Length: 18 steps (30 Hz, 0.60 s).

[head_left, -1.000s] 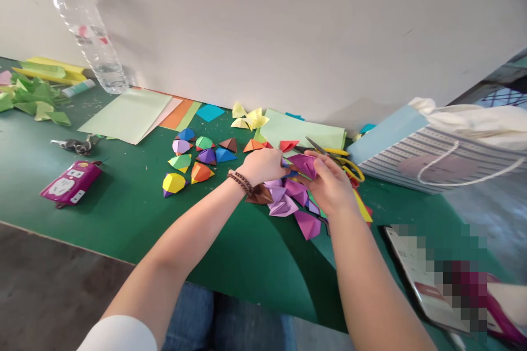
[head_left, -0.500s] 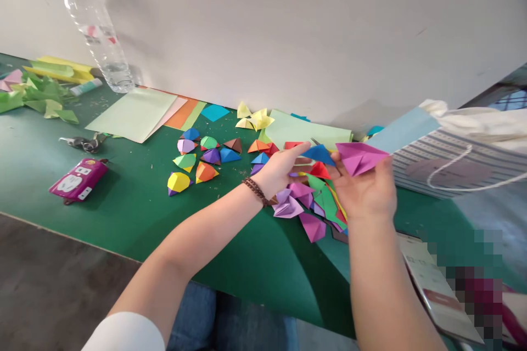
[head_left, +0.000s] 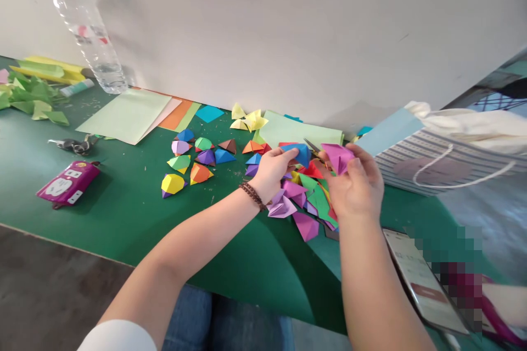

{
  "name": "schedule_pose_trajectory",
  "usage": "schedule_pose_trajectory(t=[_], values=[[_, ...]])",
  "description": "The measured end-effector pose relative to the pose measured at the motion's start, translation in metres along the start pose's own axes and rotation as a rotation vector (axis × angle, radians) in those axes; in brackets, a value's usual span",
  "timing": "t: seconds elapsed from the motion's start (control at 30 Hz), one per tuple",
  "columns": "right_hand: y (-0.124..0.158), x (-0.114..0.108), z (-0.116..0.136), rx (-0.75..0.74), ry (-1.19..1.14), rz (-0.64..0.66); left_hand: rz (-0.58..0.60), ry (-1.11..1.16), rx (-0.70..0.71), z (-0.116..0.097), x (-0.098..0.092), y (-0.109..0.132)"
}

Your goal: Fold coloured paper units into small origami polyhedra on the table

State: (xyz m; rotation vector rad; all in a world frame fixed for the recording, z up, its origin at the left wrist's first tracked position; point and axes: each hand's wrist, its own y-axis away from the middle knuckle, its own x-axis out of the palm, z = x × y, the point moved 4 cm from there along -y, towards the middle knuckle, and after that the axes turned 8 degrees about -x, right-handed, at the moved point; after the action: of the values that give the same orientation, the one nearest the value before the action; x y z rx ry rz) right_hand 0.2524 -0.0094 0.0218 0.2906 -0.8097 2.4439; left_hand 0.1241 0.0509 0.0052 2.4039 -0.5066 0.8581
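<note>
Between thumb and fingers, my left hand (head_left: 274,171) pinches a folded blue paper piece (head_left: 303,154). My right hand (head_left: 357,189) grips a folded magenta paper piece (head_left: 336,158), its fingers curled round the edges. The two pieces are close together but apart. Beneath my hands lies a pile of folded papers: a lilac piece (head_left: 282,206), a magenta piece (head_left: 306,226) and green strips (head_left: 317,197). Scissors (head_left: 312,146) show partly behind, between the hands. Left of my left hand stand several two-coloured paper shapes, among them a yellow one (head_left: 173,183) and an orange one (head_left: 201,174).
Pale green sheets (head_left: 125,115) lie by the wall near a water bottle (head_left: 93,38). A purple pouch (head_left: 68,184) and keys (head_left: 74,144) rest at left. Rightward are a striped paper bag (head_left: 411,162) and a phone (head_left: 424,279). Green scraps (head_left: 35,96) are heaped far left.
My right fingers have curled round the magenta piece, which has turned and narrowed. The blue piece has come away from my right fingers and is now in my left hand alone.
</note>
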Motion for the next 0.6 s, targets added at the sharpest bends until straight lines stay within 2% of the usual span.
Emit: schedule_pose_trajectory(t=[0.1, 0.17, 0.27, 0.43, 0.6], values=[[0.001, -0.004, 0.001, -0.165, 0.153, -0.118, 0.037, -0.029, 0.028, 0.004, 0.003, 0.001], [0.002, -0.004, -0.002, -0.214, 0.238, -0.108, 0.087, -0.056, 0.042, 0.006, 0.006, 0.002], [0.003, -0.003, -0.008, -0.200, 0.299, -0.045, 0.127, -0.109, 0.063, 0.009, 0.007, 0.002], [0.003, -0.003, -0.009, -0.208, 0.395, -0.015, 0.149, -0.227, 0.116, 0.016, 0.008, -0.001], [0.004, -0.004, -0.009, -0.220, 0.434, 0.030, 0.256, -0.232, 0.100, 0.019, 0.015, 0.003]])
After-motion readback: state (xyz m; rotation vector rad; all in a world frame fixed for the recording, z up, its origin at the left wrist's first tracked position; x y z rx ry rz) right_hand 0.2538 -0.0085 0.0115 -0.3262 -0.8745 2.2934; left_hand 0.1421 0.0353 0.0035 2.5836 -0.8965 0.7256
